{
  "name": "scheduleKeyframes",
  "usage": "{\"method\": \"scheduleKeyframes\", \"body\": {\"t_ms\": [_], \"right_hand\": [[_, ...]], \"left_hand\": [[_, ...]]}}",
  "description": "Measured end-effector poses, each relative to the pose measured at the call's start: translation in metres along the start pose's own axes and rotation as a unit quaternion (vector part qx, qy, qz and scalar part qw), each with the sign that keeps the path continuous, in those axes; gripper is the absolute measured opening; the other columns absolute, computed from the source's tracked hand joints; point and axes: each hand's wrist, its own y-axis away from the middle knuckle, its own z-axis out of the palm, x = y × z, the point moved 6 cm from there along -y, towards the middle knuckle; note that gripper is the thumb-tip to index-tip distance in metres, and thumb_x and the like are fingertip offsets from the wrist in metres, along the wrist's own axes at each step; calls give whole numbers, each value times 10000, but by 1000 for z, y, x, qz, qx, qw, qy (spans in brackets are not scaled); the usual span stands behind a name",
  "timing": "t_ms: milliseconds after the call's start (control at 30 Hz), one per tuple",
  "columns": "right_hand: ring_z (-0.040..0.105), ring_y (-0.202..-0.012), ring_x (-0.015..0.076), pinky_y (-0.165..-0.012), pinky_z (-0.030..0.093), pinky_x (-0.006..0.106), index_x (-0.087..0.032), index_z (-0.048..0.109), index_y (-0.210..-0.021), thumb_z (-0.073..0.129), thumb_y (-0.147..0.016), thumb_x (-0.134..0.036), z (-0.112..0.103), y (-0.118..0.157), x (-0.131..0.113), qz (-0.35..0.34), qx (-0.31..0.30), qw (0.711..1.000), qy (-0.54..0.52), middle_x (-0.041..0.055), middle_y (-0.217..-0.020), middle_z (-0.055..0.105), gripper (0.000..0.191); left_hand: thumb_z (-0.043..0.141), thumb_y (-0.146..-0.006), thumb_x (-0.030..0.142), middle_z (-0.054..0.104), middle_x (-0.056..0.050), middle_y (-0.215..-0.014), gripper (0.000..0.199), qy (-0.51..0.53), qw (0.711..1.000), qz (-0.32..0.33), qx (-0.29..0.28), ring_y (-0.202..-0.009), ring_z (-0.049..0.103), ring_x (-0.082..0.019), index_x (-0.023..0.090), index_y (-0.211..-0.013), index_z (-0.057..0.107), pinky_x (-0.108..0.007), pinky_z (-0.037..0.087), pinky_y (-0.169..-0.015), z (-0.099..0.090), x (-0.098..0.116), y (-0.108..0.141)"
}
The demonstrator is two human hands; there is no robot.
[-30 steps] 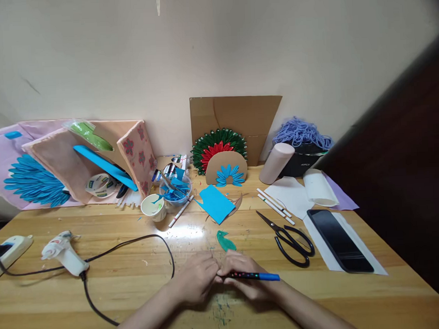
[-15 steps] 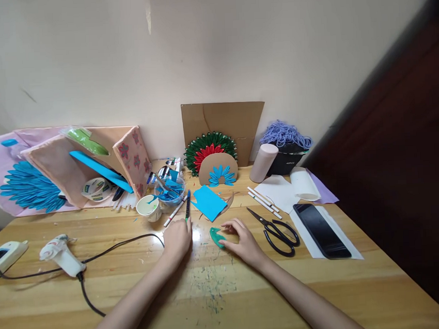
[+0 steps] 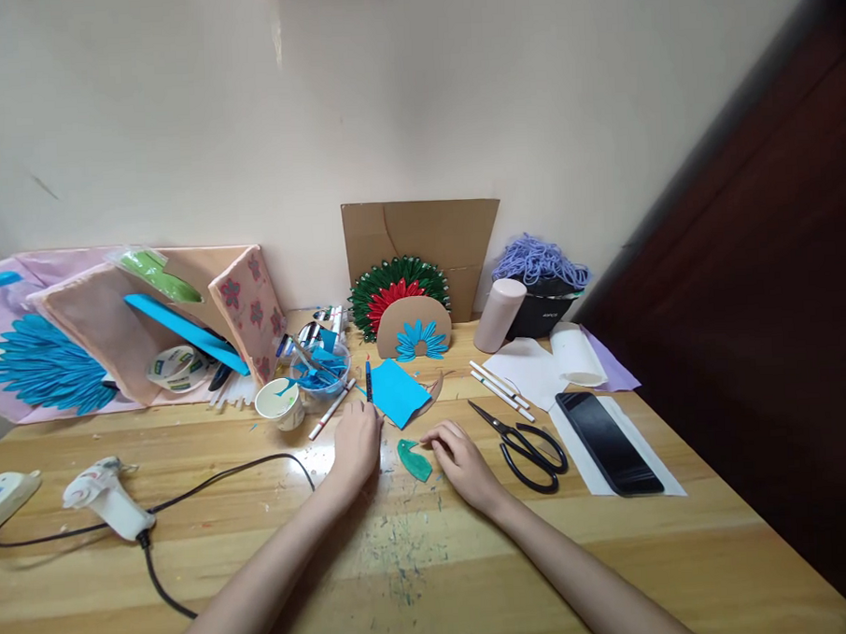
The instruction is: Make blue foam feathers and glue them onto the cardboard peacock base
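Note:
My left hand point(image 3: 358, 443) is closed round a dark pen point(image 3: 369, 383), whose orange-tipped end points away from me. Beside my right hand point(image 3: 461, 459) lies a small green bird-shaped cut-out point(image 3: 415, 460), flat on the wood. The right fingers are loosely bent, with their tips close to the beak of the cut-out; whether they touch it I cannot tell. Just beyond the hands rests a bright blue sheet point(image 3: 399, 393). Black-handled scissors point(image 3: 523, 445) lie to the right of my right hand.
A white glue gun point(image 3: 109, 497) with a black cord lies at left. Behind it stand a pink open box point(image 3: 254, 306), a paper cup point(image 3: 279, 404) and a bowl of blue scraps point(image 3: 320, 366). White sticks point(image 3: 502, 390) and a phone point(image 3: 609, 442) are at right.
My left hand has moved a little forward and right with the pen. The right fingers have drawn together and off the green cut-out, leaving more of it visible. The view has shifted slightly.

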Motion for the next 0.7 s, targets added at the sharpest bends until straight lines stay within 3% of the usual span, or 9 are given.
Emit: {"method": "scheduleKeyframes", "body": {"t_ms": [200, 333, 467, 600, 700], "right_hand": [[529, -867, 187, -779, 408, 324, -179, 570, -817, 398, -870, -134, 1, -1, 2, 9, -5, 1000, -9, 48, -849, 563, 186], [530, -859, 185, -773, 405, 321, -182, 578, -810, 400, -868, -130, 1, -1, 3, 7, -7, 1000, -7, 43, -839, 571, 195], [533, -849, 186, -765, 410, 323, -188, 579, -801, 402, -868, -140, 1, 0, 3, 5, -5, 1000, -11, 43, -832, 576, 195], [536, -851, 191, -769, 415, 329, -188, 580, -800, 407, -868, -154, 1, 0, 3, 8, -5, 1000, -13, 47, -834, 577, 189], [540, -853, 190, -769, 415, 323, -188, 585, -801, 406, -872, -161, 1, 0, 4, 9, -8, 1000, -12, 46, -834, 578, 194]], "left_hand": [[402, -862, 244, 574, -114, -830, 200, 39, 999, -8, -17, -829, 527, -246, 133, -790, 552, -331, 391, -676, -9, -17, 11], [444, -849, 278, 569, -125, -864, 193, 43, 999, 6, -7, -857, 520, -257, 121, -826, 554, -346, 397, -704, -3, -7, 7], [371, -864, 203, 578, -166, -851, 224, 15, 1000, 5, -17, -841, 522, -279, 88, -820, 558, -367, 394, -702, 2, 4, 1], [356, -868, 212, 586, -149, -825, 227, 26, 1000, -3, -15, -829, 532, -279, 119, -789, 547, -366, 391, -695, -13, -1, 5], [378, -867, 268, 582, -99, -808, 196, 104, 994, -25, -10, -822, 542, -256, 164, -771, 514, -344, 396, -680, -29, -15, 13]]}}
